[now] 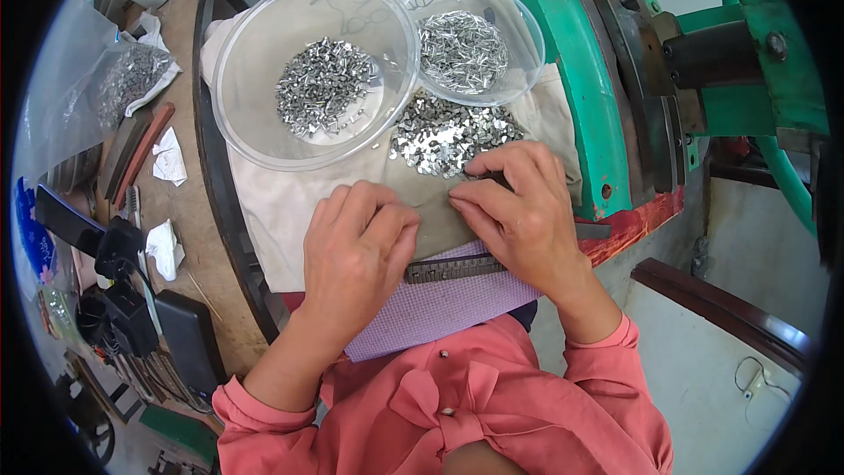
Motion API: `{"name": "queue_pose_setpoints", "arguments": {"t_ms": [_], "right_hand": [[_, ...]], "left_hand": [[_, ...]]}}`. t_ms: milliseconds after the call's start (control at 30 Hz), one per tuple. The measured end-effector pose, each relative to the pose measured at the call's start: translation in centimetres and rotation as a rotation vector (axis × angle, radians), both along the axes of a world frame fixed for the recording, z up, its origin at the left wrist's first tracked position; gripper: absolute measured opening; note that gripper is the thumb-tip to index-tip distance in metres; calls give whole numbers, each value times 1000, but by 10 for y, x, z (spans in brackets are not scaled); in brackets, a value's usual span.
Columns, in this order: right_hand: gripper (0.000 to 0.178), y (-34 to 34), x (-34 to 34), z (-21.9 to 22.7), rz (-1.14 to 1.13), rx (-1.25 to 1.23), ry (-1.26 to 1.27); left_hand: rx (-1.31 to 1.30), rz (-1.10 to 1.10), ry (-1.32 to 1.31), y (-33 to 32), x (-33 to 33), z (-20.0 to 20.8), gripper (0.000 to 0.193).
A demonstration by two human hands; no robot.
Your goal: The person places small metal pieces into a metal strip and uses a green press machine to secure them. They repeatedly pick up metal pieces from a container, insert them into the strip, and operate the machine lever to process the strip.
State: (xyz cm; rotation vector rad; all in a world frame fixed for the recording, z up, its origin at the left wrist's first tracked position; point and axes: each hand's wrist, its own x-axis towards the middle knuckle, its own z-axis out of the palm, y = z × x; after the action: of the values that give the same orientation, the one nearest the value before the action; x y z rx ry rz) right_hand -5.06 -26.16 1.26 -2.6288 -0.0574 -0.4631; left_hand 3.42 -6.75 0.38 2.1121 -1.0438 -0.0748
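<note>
My left hand (356, 242) is curled over the cloth-covered work surface, thumb and index finger pressed together. Whatever sits in that pinch, if anything, is hidden. To the right, my right hand (532, 211) bends its fingers in a pinch at the near edge of a loose pile of small shiny metal pieces (448, 136); I cannot make out what its fingertips hold. Between my wrists, a dark metal strip with a row of slots (453, 268) lies on a purple woven cloth (422, 317), close to my body.
Behind the pile stand a large clear plastic bowl (230, 110) and a smaller clear bowl (534, 53), both holding small metal parts. A green machine frame (585, 97) borders the right side. A wooden table (198, 211) on the left carries a bag of parts, tissues and tools.
</note>
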Motion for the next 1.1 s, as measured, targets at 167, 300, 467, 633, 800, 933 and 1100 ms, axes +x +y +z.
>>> {"name": "queue_pose_setpoints", "arguments": {"t_ms": [167, 300, 467, 633, 800, 933, 1100], "right_hand": [[20, 2, 1, 1, -47, 3, 8], [21, 2, -1, -3, -31, 33, -34], [22, 7, -18, 5, 4, 130, -50], [22, 22, -50, 2, 14, 219, 16], [23, 20, -54, 0, 13, 237, 66], [21, 5, -36, 0, -80, 110, -17], [20, -4, -14, -3, -64, -15, -1]], "left_hand": [[-42, -70, 107, 12, -19, 11, 22], [-50, -139, 153, 13, -32, 10, 23], [-5, -113, 122, 17, -34, 5, 23], [26, -94, 141, 21, -32, 3, 22], [40, -98, 188, 20, -30, 7, 24], [38, -98, 180, 20, -30, 5, 24], [35, -112, 169, 21, -30, 2, 25]]}}
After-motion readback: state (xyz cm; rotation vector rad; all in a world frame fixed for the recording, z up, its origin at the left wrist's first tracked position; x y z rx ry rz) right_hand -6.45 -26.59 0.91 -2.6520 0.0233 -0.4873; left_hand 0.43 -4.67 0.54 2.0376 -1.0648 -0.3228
